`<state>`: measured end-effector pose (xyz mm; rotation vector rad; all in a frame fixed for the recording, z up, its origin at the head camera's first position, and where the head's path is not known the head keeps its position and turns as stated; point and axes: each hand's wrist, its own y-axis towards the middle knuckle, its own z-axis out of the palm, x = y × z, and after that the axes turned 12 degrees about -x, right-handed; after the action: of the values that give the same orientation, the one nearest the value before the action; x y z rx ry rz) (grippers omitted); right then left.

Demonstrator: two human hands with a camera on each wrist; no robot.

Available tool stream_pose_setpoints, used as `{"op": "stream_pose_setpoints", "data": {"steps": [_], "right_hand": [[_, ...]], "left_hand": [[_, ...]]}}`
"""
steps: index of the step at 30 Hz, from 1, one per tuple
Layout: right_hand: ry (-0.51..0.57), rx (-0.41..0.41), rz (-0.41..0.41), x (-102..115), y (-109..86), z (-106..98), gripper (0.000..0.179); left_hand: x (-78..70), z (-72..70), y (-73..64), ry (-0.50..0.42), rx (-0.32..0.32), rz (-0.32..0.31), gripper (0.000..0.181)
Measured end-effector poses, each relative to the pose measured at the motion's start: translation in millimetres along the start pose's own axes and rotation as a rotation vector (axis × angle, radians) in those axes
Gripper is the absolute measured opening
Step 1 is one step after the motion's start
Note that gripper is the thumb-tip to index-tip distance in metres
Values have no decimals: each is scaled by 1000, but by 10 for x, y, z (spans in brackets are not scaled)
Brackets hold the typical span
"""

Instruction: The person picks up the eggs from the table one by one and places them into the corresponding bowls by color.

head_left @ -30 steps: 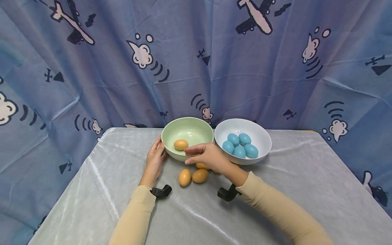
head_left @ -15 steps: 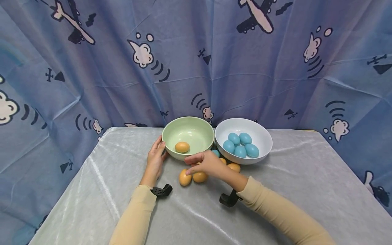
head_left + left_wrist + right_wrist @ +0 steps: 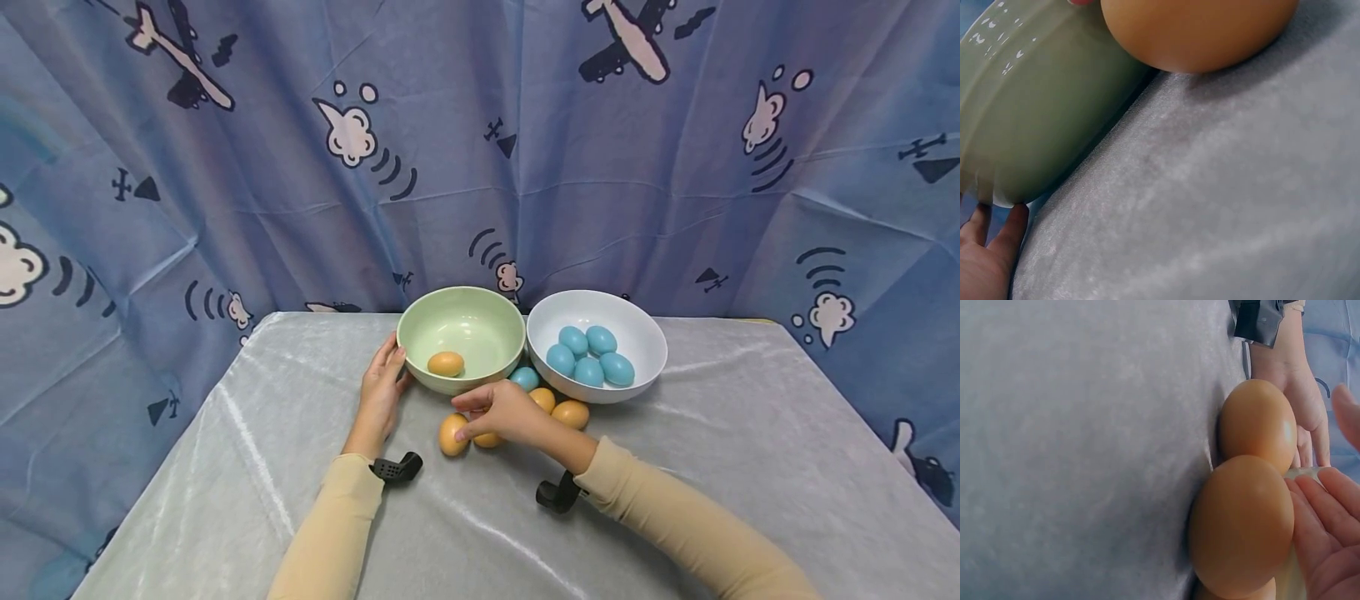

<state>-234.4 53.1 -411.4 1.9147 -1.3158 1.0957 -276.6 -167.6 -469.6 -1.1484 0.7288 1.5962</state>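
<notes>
My left hand (image 3: 378, 402) rests against the left side of a light green bowl (image 3: 483, 325), fingers touching its outer wall. One orange egg (image 3: 446, 364) lies inside that bowl. In front of it my right hand (image 3: 504, 412) is low over the table, thumb and fingers apart beside a brown-orange egg (image 3: 453, 435). Another orange egg (image 3: 487, 439) is partly hidden under the right hand. In the right wrist view the fingers (image 3: 1329, 506) are alongside an egg (image 3: 1241, 525), with the thumb (image 3: 1347, 415) held away.
A white bowl (image 3: 648, 350) with several blue eggs (image 3: 588, 371) stands right of the green bowl. Two orange eggs (image 3: 571, 414) and a blue egg (image 3: 524, 379) lie on the grey cloth by the bowls. A patterned curtain (image 3: 450, 167) hangs behind the table.
My right hand has moved from the green bowl's near rim down to the eggs in front. The egg in the bowl has shifted slightly nearer. My left hand stays put.
</notes>
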Motion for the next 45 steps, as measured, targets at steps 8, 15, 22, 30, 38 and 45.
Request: {"op": "stream_pose_setpoints", "data": {"steps": [8,15,22,30,38,45], "right_hand": [[-32,25,-18,3,60,49,55],[-48,69,-16,-19,138,91,56],[-141,113,-85,-16,185,104,55],[-205,162,-97,-30,239,93,55],[-189,187,-67,-65,273,106,58],[-178,176,-44,-73,271,98,56]], "left_hand": [[-2,-10,-2,-3,-8,-4,55],[16,-26,-5,14,1,-11,57],[7,-20,-15,6,13,-2,57],[12,-20,-1,6,5,6,56],[7,-15,11,27,-15,-19,56],[13,-8,7,36,-14,-15,55]]}}
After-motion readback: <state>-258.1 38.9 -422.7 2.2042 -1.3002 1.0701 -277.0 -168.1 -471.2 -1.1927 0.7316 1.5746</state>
